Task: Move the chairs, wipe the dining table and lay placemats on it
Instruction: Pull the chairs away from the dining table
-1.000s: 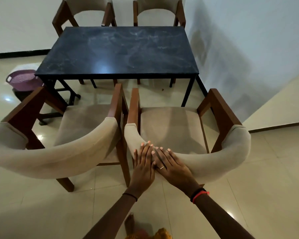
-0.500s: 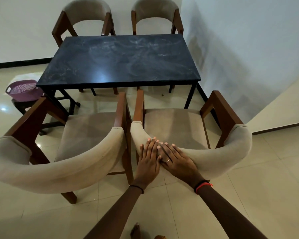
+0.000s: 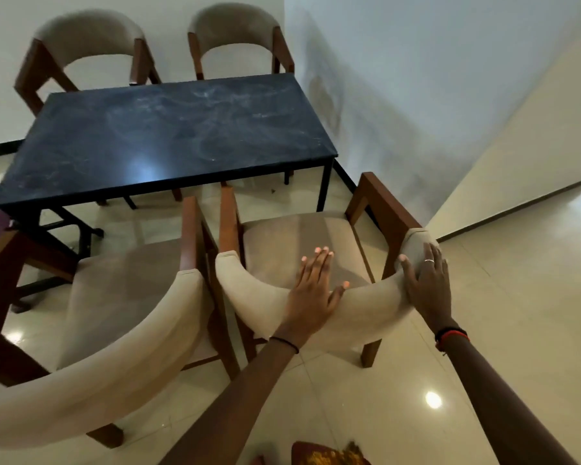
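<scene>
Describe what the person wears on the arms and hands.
Both forearms are bare, with no sleeves in view. The left wrist has a thin black band. The right wrist has black and red bands, and the right hand a silver ring.

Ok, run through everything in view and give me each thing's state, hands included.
Dining table: smeared top, nothing laid on it.
Near right chair: clear of the table, both hands on its backrest.
Near left chair: clear of the table, untouched.
Far left chair: at the table's far edge.
Far right chair: at the table's far edge.
Left hand: fingers straight, laid over the backrest.
Right hand: flat on the backrest's right end.
</scene>
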